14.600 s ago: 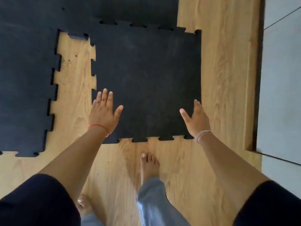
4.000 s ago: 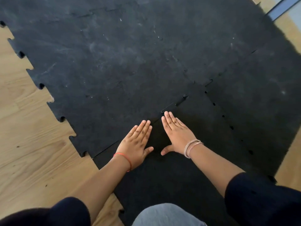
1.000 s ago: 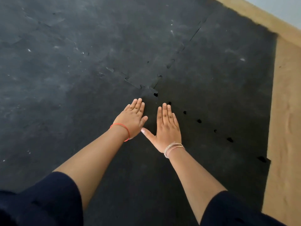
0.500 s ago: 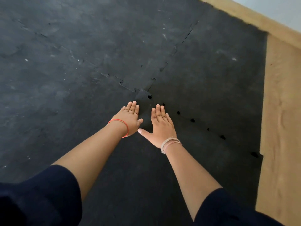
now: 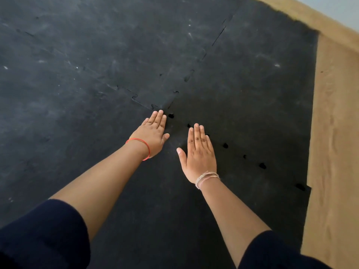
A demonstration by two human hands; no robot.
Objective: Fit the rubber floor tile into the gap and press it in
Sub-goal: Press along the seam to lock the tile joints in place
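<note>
The black rubber floor tile (image 5: 155, 200) lies flat under both hands, set among the other black tiles (image 5: 97, 55). My left hand (image 5: 153, 134) rests palm down with its fingertips at the corner where the jigsaw seams meet. My right hand (image 5: 200, 152) is flat beside it, fingers straight, just short of the seam to the right-hand tile (image 5: 262, 113). Small dark holes (image 5: 225, 145) show along that seam where the teeth are not fully closed. Neither hand holds anything.
Bare wooden floor (image 5: 334, 152) runs along the right edge of the mat. A pale wall strip (image 5: 342, 8) shows at the top right corner. My dark sleeves fill the bottom corners of the view.
Over the last second both hands stay flat on the tile near the corner. The right hand has drawn slightly away from the left, along the holed seam.
</note>
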